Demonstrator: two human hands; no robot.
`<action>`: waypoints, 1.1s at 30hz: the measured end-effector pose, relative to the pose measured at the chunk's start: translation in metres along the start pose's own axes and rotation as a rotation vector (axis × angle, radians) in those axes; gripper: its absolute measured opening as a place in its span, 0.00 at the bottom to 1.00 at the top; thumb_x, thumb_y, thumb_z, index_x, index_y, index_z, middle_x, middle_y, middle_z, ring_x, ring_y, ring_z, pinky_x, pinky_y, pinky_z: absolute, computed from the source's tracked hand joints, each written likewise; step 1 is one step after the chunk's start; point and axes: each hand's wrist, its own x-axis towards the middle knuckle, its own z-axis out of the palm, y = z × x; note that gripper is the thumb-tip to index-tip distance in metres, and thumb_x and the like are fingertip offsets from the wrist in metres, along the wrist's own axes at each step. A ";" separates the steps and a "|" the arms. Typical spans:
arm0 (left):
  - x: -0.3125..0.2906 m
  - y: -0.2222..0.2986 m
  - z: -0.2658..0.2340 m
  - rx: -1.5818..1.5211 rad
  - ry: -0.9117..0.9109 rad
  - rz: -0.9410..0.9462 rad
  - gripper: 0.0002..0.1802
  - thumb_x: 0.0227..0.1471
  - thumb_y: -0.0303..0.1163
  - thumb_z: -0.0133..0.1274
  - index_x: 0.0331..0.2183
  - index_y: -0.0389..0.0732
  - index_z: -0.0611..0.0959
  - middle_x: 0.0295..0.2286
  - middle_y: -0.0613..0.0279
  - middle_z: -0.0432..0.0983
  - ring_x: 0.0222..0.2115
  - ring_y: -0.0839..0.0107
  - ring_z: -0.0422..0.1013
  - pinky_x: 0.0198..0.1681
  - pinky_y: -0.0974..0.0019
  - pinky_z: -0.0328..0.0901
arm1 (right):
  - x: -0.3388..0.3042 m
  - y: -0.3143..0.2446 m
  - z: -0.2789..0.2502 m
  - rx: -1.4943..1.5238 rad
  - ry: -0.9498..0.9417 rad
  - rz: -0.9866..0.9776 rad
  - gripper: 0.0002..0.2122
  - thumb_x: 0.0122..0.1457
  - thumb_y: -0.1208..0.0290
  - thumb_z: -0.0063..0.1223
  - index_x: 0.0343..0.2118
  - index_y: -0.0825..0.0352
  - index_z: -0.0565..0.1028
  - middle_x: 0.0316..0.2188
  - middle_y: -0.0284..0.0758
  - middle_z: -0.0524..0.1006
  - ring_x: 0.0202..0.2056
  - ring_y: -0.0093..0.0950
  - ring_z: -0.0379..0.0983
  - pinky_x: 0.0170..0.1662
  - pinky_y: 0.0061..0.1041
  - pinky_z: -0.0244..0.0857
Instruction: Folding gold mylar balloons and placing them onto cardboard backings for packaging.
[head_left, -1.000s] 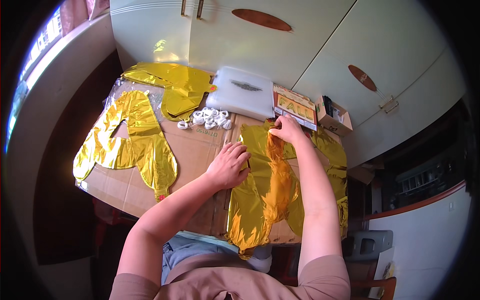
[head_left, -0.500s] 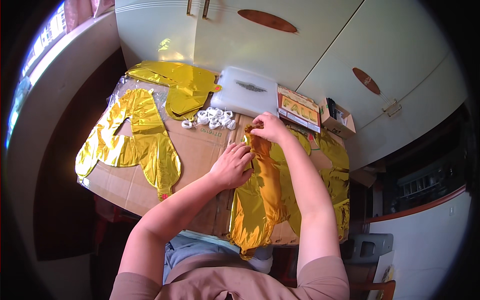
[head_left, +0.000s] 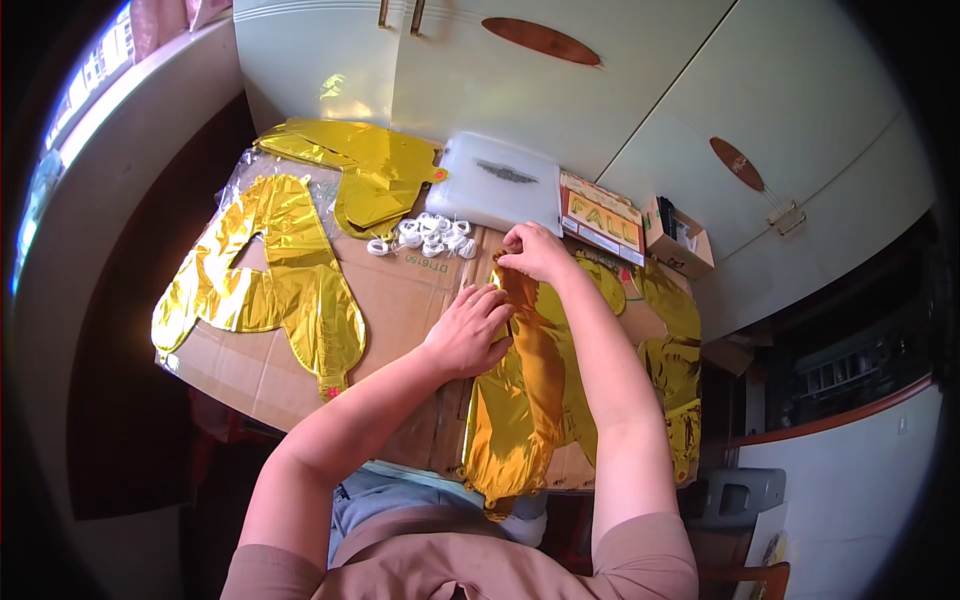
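Observation:
A long gold foil balloon lies lengthwise in front of me, its lower end over the table's near edge. My right hand pinches its gathered far end between thumb and fingers. Just nearer and to the left, my left hand has its fingers bent over the balloon's left edge; the fingertips' exact hold is partly hidden. On the left, a gold letter-shaped foil balloon with a triangular hole is spread out. More flat gold foil lies right of my right forearm.
Cardboard covers the table. At the back are folded gold foil balloons, several small white ribbon rolls, a translucent plastic case, a printed flat box and a small open carton. Pale cabinets stand behind.
Both hands keep nearly the same places on the balloon. Its lower part looks a little smoother and fuller. The whole view has shifted slightly.

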 end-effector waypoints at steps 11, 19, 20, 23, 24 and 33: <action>0.000 -0.002 -0.001 -0.002 -0.012 -0.001 0.28 0.48 0.41 0.57 0.50 0.38 0.74 0.49 0.51 0.69 0.58 0.52 0.62 0.64 0.49 0.53 | 0.000 -0.015 0.002 -0.059 0.011 0.072 0.12 0.48 0.61 0.68 0.31 0.63 0.81 0.38 0.39 0.78 0.44 0.40 0.76 0.50 0.37 0.68; -0.002 -0.003 0.003 -0.024 -0.047 -0.017 0.30 0.43 0.38 0.57 0.50 0.39 0.74 0.50 0.51 0.70 0.58 0.53 0.61 0.64 0.48 0.53 | -0.040 -0.015 0.005 0.197 0.266 -0.114 0.14 0.54 0.62 0.64 0.39 0.66 0.80 0.39 0.42 0.78 0.42 0.41 0.76 0.48 0.36 0.69; -0.003 -0.003 0.000 -0.032 -0.059 -0.033 0.30 0.44 0.37 0.57 0.50 0.40 0.74 0.51 0.51 0.69 0.58 0.52 0.61 0.65 0.48 0.52 | -0.058 -0.024 -0.004 0.176 0.239 -0.135 0.15 0.55 0.62 0.63 0.40 0.67 0.80 0.40 0.41 0.78 0.43 0.41 0.75 0.49 0.36 0.69; -0.004 -0.005 0.004 -0.025 -0.055 -0.034 0.29 0.44 0.36 0.58 0.50 0.40 0.74 0.51 0.52 0.69 0.58 0.52 0.62 0.65 0.48 0.52 | -0.123 -0.035 -0.023 0.045 0.171 -0.144 0.15 0.55 0.64 0.63 0.42 0.68 0.79 0.44 0.41 0.76 0.47 0.41 0.73 0.53 0.37 0.66; -0.003 -0.004 0.003 -0.029 -0.051 -0.030 0.29 0.44 0.36 0.59 0.50 0.40 0.74 0.50 0.52 0.69 0.58 0.52 0.62 0.65 0.48 0.52 | -0.141 -0.036 -0.023 -0.010 0.152 -0.141 0.16 0.55 0.64 0.63 0.42 0.68 0.78 0.45 0.42 0.76 0.48 0.41 0.72 0.54 0.37 0.65; 0.000 -0.004 0.005 -0.100 0.003 -0.026 0.26 0.44 0.37 0.59 0.46 0.39 0.73 0.43 0.52 0.70 0.50 0.53 0.67 0.61 0.52 0.56 | -0.225 -0.073 0.012 -0.086 0.168 -0.271 0.21 0.54 0.64 0.64 0.49 0.67 0.76 0.52 0.44 0.72 0.54 0.43 0.68 0.59 0.40 0.61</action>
